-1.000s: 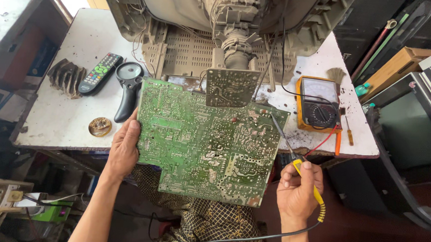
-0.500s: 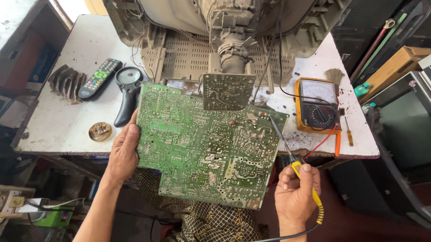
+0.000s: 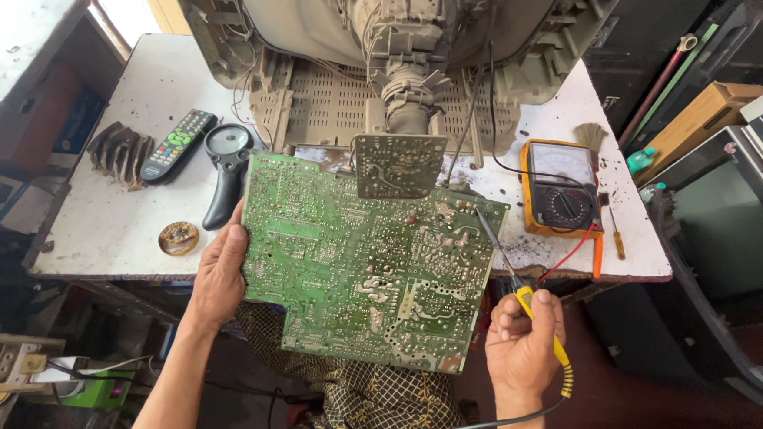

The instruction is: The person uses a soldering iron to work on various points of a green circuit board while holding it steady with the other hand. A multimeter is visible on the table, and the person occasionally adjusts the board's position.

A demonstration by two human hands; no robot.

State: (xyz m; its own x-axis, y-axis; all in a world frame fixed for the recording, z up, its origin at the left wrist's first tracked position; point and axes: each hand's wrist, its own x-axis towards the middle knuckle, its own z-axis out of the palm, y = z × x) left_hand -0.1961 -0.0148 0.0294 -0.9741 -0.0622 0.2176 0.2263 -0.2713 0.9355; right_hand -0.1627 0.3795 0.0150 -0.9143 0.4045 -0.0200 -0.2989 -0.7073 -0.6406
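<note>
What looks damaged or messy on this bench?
The table top is stained, with dark specks and debris around the meter. The opened TV is coated in dust. The left hand tilts the board off the edge; the right hand holds a soldering iron.

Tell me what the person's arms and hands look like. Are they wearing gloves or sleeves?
No gloves and no sleeves show. The left hand and right hand are both bare, and so are the forearms as far as the picture reaches. I see no watch, ring or bracelet on either one.
</note>
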